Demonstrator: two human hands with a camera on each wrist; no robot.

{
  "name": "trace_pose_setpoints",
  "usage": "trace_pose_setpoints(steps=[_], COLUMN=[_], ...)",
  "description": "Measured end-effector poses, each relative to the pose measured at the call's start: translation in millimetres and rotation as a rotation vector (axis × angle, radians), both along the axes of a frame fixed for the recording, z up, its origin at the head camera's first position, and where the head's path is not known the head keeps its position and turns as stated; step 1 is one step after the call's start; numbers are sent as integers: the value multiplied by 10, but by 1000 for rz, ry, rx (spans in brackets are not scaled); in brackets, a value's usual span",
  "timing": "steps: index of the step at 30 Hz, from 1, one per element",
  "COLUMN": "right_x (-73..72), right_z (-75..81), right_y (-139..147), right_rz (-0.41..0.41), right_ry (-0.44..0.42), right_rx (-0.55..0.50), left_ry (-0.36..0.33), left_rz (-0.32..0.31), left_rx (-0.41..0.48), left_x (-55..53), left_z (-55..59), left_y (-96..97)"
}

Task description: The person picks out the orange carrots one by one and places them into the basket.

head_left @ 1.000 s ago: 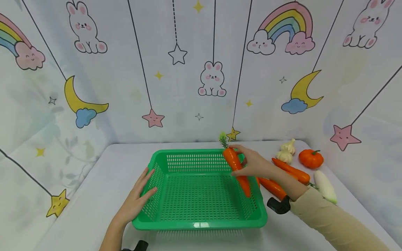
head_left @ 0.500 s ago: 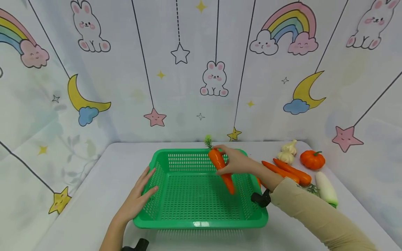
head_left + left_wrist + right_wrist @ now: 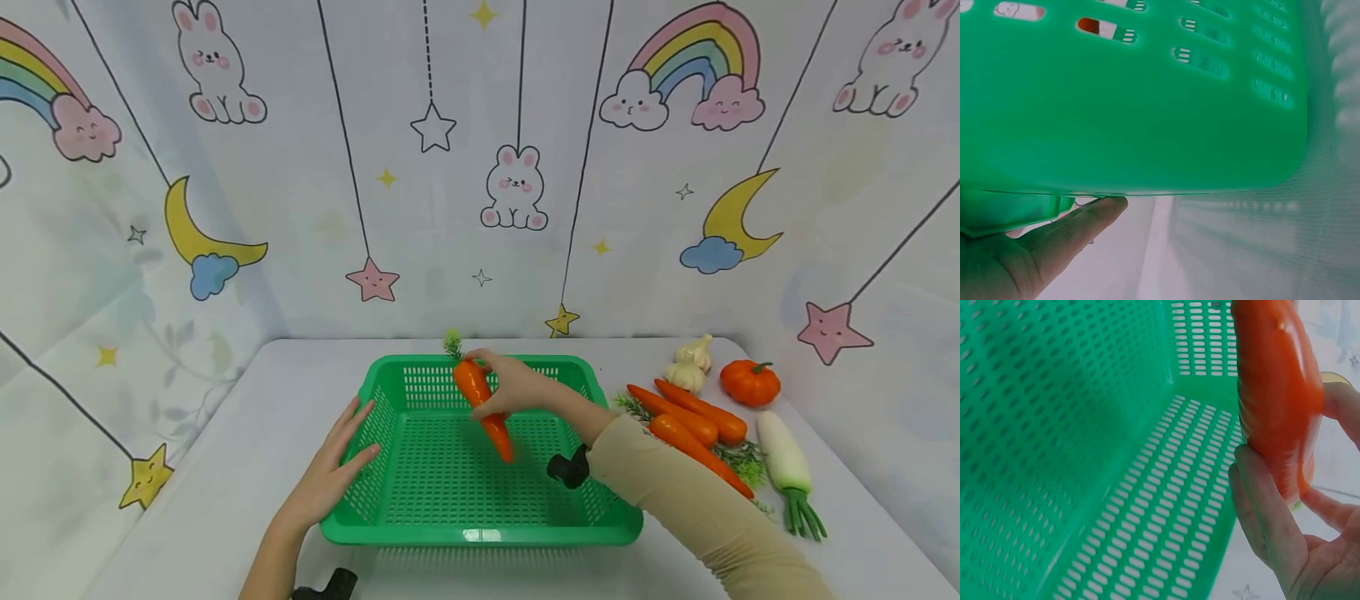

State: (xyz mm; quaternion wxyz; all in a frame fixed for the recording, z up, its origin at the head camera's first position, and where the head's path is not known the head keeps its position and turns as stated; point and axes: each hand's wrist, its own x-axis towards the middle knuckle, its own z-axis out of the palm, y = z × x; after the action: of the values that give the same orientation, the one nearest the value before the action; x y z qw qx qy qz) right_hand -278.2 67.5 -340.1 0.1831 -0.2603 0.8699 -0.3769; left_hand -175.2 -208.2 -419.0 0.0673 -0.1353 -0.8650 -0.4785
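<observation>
While the glossy, tapered orange carrot (image 3: pixel 476 393) with a feathery green top is held over the rectangular green plastic basket (image 3: pixel 405 533) with slotted walls, control its tilt: the leafy end points away from the person and leftward, the tip nearer and to the right. To set it down well, level the carrot first, bring its body to the basket floor below the fingers, and release only after contact, so that it does not roll. Turn the leafy top clear of the back rim, which lies just beyond the fingertips and could snag the fronds. The right hand (image 3: pixel 517 386) pinches the carrot near its thick upper half; its fingers (image 3: pixel 1269 512) are parted by the width of the carrot's body, with the thumb against the opposite side, as the right wrist view shows. Such a hold should allow rotation without slipping, though the smooth skin calls for steady pressure. The left hand (image 3: pixel 330 471) has its fingers spread and extended against the basket's left rim, apparently steadying it; light pressure is enough. To the right of the right fingers, outside the basket, further orange carrots (image 3: pixel 693 450) and a long white radish (image 3: pixel 783 454) lie on the white table (image 3: pixel 292 400).
</observation>
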Motion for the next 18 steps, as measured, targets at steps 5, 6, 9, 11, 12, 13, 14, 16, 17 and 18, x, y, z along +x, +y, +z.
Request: trace_pose_setpoints(steps=[5, 6, 9, 11, 12, 13, 14, 16, 17, 18], right_x=[-21, -25, -27, -26, -25, -27, -29, -35, -36, -36], right_z=[-64, -80, -122, -155, -171, -190, -208, -247, -266, -286], right_y=[-180, -214, -320, -387, -417, -447, -474, -521, -544, -566], right_rz=[17, 22, 42, 53, 55, 55, 52, 42, 36, 31], right_ry=[-56, -64, -79, -79, -79, -82, -83, -93, -98, -102], right_rx=[-18, -18, -7, 5, 10, 13, 17, 23, 27, 32], left_ry=[5, 7, 10, 8, 6, 2, -1, -7, -8, -10], left_rz=[-3, -3, -1, 4, 6, 8, 10, 9, 8, 7], left_rx=[2, 1, -2, -5, -8, -8, -8, -8, -10, -11], left_x=[0, 0, 0, 2, 4, 6, 6, 7, 8, 10], left_z=[13, 15, 15, 14, 13, 13, 12, 11, 10, 10], left_y=[-1, -2, -8, -12, -12, -12, -11, -6, -4, -3])
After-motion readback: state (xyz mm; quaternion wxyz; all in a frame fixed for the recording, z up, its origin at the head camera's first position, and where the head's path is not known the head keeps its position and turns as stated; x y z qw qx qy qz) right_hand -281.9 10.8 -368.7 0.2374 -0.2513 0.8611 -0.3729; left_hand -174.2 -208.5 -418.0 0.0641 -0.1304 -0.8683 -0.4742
